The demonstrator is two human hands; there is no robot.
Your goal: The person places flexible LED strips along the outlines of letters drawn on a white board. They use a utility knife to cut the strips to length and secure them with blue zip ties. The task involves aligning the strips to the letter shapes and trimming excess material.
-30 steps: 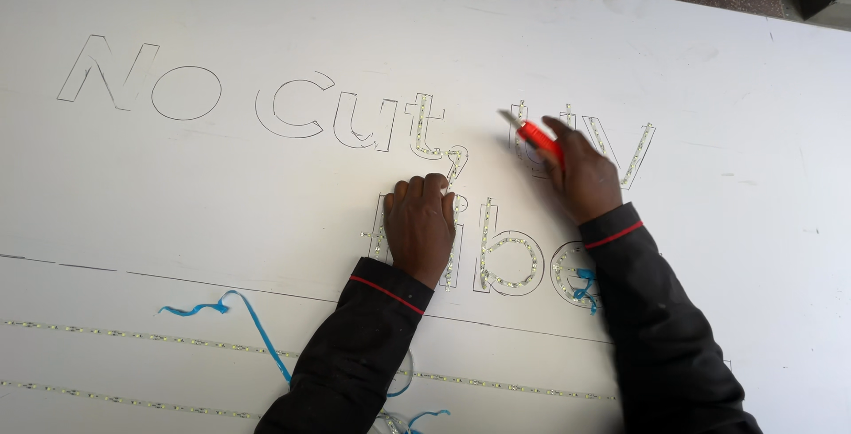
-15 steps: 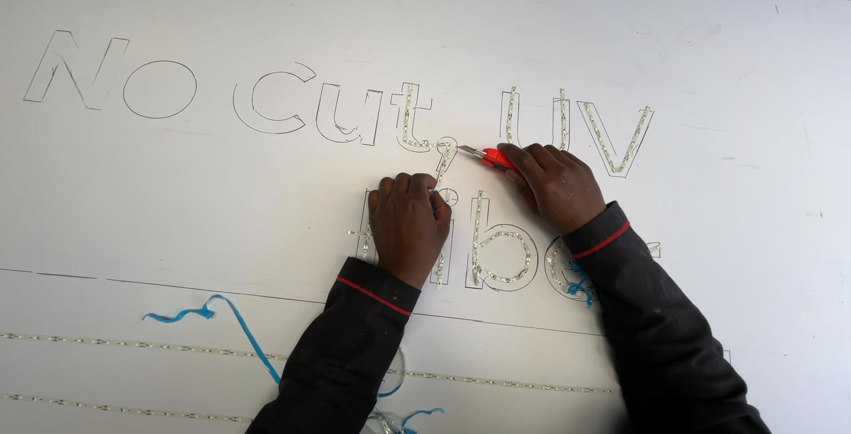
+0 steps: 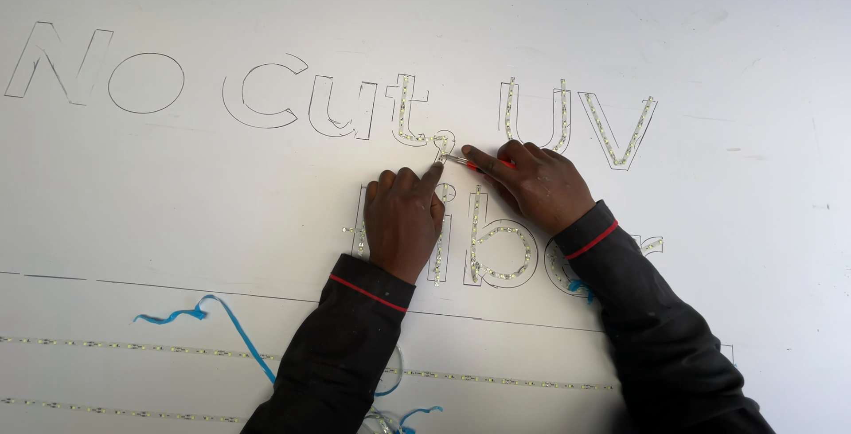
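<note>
where the outlined letters run across the middle of the white worktop [image 3: 709,328], i see both hands meet at a small comma-shaped outline. my left hand [image 3: 403,217] lies palm down on the sheet, its grip released and holding nothing, with the index fingertip pressed on the led strip [image 3: 441,148] that fills that small outline. my right hand [image 3: 536,184] is clenched around an orange-handled cutting tool [image 3: 483,164], whose thin metal tip points left and reaches the same outline, just beside the left fingertip. the strip piece sits between the upper row of letters and the lower row, roughly at the centre of the worktop. several letters near the hands already carry rows of small bright led dots, while the letters toward the left edge are bare pencil outlines. both forearms are in dark sleeves with a red band at the cuff. toward the near edge, two long led strips [image 3: 124,345] lie parallel to that edge, and loose blue film scraps [image 3: 208,312] curl over them beside the left sleeve.
</note>
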